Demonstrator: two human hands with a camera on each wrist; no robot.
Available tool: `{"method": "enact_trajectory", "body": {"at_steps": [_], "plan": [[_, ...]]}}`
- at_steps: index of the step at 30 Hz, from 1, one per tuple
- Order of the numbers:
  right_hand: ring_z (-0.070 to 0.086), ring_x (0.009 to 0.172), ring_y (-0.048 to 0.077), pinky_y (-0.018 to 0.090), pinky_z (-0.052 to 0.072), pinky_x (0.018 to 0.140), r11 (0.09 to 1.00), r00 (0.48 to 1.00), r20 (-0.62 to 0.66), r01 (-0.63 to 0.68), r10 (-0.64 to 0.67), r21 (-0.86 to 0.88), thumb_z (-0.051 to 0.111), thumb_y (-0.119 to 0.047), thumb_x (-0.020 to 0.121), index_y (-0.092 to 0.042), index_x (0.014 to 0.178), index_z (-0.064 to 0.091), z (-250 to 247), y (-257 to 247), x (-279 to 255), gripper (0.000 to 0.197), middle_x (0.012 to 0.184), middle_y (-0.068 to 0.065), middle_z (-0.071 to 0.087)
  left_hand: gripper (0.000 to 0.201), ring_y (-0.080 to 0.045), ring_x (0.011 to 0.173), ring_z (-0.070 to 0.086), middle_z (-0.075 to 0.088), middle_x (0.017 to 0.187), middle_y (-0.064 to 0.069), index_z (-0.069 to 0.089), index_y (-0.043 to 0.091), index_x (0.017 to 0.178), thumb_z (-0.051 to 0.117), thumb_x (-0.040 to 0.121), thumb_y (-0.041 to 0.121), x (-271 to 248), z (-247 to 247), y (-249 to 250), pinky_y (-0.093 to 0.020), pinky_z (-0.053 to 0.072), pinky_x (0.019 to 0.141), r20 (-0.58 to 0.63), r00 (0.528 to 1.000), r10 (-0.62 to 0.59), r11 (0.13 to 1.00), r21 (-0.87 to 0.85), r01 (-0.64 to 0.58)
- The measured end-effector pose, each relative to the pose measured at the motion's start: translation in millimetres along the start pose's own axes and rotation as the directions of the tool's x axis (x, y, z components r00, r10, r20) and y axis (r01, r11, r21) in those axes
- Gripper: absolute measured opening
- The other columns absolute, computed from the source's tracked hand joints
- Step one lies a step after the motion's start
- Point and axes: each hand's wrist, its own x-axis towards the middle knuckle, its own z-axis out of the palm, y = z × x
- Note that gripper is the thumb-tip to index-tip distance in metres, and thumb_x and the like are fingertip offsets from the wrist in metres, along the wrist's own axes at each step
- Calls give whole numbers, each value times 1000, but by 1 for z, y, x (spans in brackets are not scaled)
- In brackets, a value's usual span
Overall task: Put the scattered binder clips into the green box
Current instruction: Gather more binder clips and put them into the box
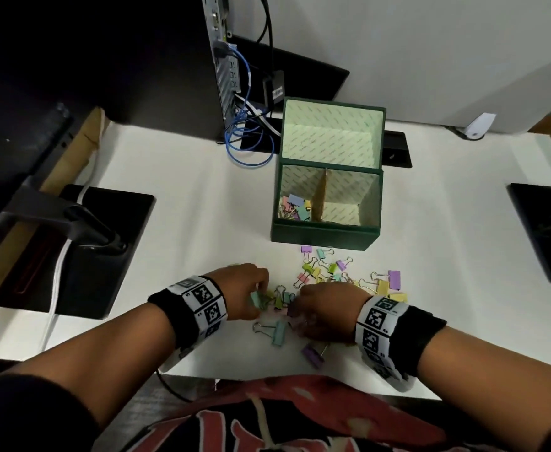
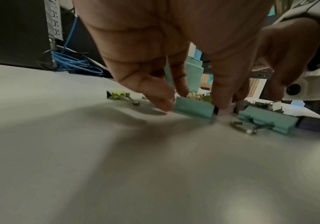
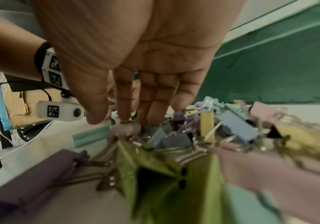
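The green box (image 1: 326, 234) stands open on the white table, its lid tipped back; a cardboard divider splits it, and several clips (image 1: 295, 207) lie in the left compartment. Pastel binder clips (image 1: 332, 269) are scattered just in front of it. My left hand (image 1: 257, 288) (image 2: 193, 106) pinches a teal clip (image 2: 193, 109) by its ends between thumb and finger, low on the table. My right hand (image 1: 319, 308) (image 3: 121, 119) reaches down into the pile with fairly straight fingers, the tips touching a pink clip (image 3: 126, 128). Another teal clip (image 1: 279, 332) and a purple clip (image 1: 313, 355) lie nearer me.
A computer tower (image 1: 222, 60) with blue cables (image 1: 244, 148) stands behind the box to the left. A black monitor base (image 1: 81, 249) sits on the left and another black base (image 1: 548, 230) on the right. The table's near edge (image 1: 300, 376) is close to the purple clip.
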Motion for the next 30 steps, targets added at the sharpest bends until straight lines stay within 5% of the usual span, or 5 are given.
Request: {"method": "enact_trajectory", "body": {"at_steps": [6,13,19,24,30], "plan": [[58,101,32,38,49,78,988,997,-25,-73,70,-136,51,-41,85,-20,116,49,1,-9,19,37,112,9,56,38,-27,94,55,55,105,-8,52,14,107,66,74,24,2,0,0,-27,39,76,-35,999,-5,1000,7,5],[59,96,30,34,45,68,984,992,-84,-110,99,-137,54,-27,83,-23,115,51,2,-4,23,33,114,7,53,36,-14,75,48,45,80,9,54,20,104,68,71,26,-5,-23,-8,-25,41,69,-98,988,-119,989,-105,109],[58,98,29,35,50,77,992,992,-89,-100,92,-83,56,-29,81,-24,118,49,-8,3,20,38,112,5,56,27,-10,68,45,41,91,3,63,18,96,68,71,14,-6,-44,-10,-25,45,75,-121,990,-78,990,-123,63],[56,103,25,40,51,85,995,998,-47,-33,29,-96,57,-51,77,-29,116,51,-3,8,16,46,116,-1,56,31,-2,65,41,36,98,2,64,16,103,65,73,8,-2,-44,-11,-7,34,62,-118,991,-57,992,-118,43],[55,104,31,40,51,81,981,997,26,78,-74,-180,60,-37,80,-24,119,48,12,2,19,42,120,6,51,35,-7,69,45,37,100,1,62,20,105,64,73,7,-2,-40,-11,-22,42,78,-134,989,-70,980,-192,43]]}}
